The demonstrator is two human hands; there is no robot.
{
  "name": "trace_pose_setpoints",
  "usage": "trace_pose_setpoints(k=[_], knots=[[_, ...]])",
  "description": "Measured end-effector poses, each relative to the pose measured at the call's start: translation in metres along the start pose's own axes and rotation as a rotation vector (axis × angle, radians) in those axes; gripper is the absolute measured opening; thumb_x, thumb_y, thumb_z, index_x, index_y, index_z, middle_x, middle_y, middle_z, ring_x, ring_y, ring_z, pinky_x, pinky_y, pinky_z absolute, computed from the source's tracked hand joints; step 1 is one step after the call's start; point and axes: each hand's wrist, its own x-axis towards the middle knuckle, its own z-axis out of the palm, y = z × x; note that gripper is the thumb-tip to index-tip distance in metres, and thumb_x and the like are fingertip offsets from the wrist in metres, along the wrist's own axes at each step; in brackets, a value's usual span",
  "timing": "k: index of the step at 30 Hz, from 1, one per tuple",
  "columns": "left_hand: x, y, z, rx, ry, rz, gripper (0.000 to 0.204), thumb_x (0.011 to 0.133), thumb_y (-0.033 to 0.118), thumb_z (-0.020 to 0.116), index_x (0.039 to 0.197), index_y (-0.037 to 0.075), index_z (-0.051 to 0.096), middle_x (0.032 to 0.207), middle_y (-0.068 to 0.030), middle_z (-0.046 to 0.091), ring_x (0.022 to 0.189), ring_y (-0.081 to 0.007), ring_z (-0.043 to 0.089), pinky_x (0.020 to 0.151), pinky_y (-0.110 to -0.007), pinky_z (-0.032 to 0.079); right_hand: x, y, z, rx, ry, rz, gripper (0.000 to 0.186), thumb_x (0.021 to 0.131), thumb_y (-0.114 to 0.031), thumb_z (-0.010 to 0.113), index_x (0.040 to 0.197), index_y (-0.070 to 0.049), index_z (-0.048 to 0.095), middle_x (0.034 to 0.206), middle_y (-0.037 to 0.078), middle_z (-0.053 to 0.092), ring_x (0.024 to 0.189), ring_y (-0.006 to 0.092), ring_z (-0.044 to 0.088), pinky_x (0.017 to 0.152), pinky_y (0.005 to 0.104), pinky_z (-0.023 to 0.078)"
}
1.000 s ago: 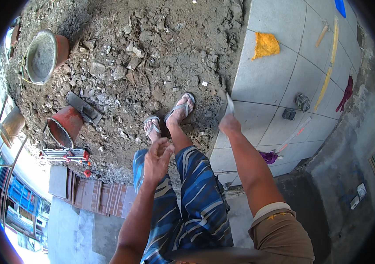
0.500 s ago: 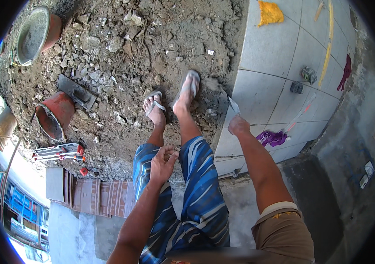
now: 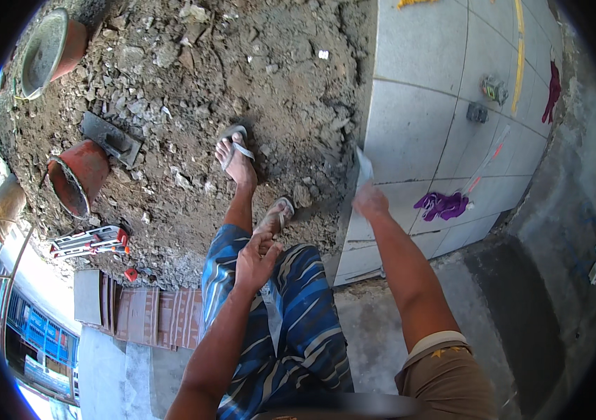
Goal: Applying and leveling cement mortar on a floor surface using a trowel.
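Note:
My right hand [image 3: 371, 201] is closed around a trowel, its handle hidden in the fist. The trowel's pale metal blade [image 3: 364, 166] points away from me at the long edge of the light grey floor tiles [image 3: 410, 115], where they border the rubble and dirt. My left hand [image 3: 257, 264] hangs over my blue striped shorts, fingers loosely bent and thumb apart, with nothing visible in it. Below, my feet in flip-flops stand on the dirt, the left one [image 3: 237, 159] farther forward than the right [image 3: 274, 215].
On the tiles lie a purple cloth [image 3: 442, 206], a yellow level bar [image 3: 519, 56], a dark red cloth [image 3: 552, 91] and two small dark blocks. Leftward are an orange bucket [image 3: 91, 175], a mortar tub [image 3: 67, 49], a flat float [image 3: 111, 138], a tile cutter [image 3: 89, 241] and stacked brown tiles [image 3: 140, 315].
My right foot has stepped back toward me. My right hand has brought the trowel nearer along the tile edge, and the view has shifted back. The left hand keeps nearly the same pose.

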Motion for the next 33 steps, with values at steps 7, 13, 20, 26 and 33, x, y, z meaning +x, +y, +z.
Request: trace_pose_setpoints(k=[7,13,20,26,33], knots=[[-0.010,-0.052,0.042,0.196,-0.035,0.065,0.038,0.090,0.028,0.073,0.118,0.003,0.065,0.099,-0.0150,0.075,0.092,-0.0263,0.074,0.084,-0.036,0.057,0.000,-0.006,-0.006,0.158,0.152,-0.005,0.036,0.097,-0.017,0.057,0.127,0.001,0.058,0.119,0.022,0.070,0.109,0.0370,0.070,0.090,0.0460,0.056],[-0.010,-0.088,0.053,0.266,-0.030,0.052,0.040,0.091,0.028,0.073,0.117,0.000,0.064,0.099,-0.0157,0.074,0.091,-0.0257,0.074,0.082,-0.036,0.057,-0.039,0.067,0.161,-0.008,-0.077,-0.067,0.041,0.100,-0.024,0.048,0.133,0.001,0.053,0.115,0.023,0.071,0.109,0.0382,0.070,0.091,0.0510,0.055],[-0.009,-0.085,0.051,0.359,-0.012,0.109,0.040,0.093,0.025,0.071,0.121,-0.003,0.063,0.100,-0.0152,0.073,0.092,-0.0226,0.072,0.082,-0.035,0.056,-0.019,0.037,0.103,0.342,0.124,-0.016,0.039,0.097,-0.022,0.053,0.129,0.001,0.050,0.111,0.029,0.070,0.106,0.0437,0.068,0.090,0.0529,0.054],[-0.008,-0.092,0.050,0.330,-0.053,0.068,0.047,0.092,0.030,0.072,0.123,-0.004,0.063,0.100,-0.0192,0.073,0.093,-0.0264,0.073,0.082,-0.037,0.057,-0.033,0.076,0.243,0.318,0.115,0.093,0.034,0.101,-0.026,0.048,0.127,-0.005,0.054,0.109,0.020,0.073,0.101,0.0359,0.072,0.086,0.0471,0.056],[-0.010,-0.101,0.039,0.392,-0.080,0.087,0.041,0.093,0.025,0.072,0.122,-0.004,0.063,0.101,-0.0177,0.073,0.091,-0.0233,0.073,0.081,-0.034,0.057,-0.055,0.088,0.283,0.446,-0.004,0.140,0.041,0.105,-0.032,0.037,0.122,-0.002,0.059,0.109,0.023,0.072,0.106,0.0424,0.068,0.096,0.0512,0.051]])
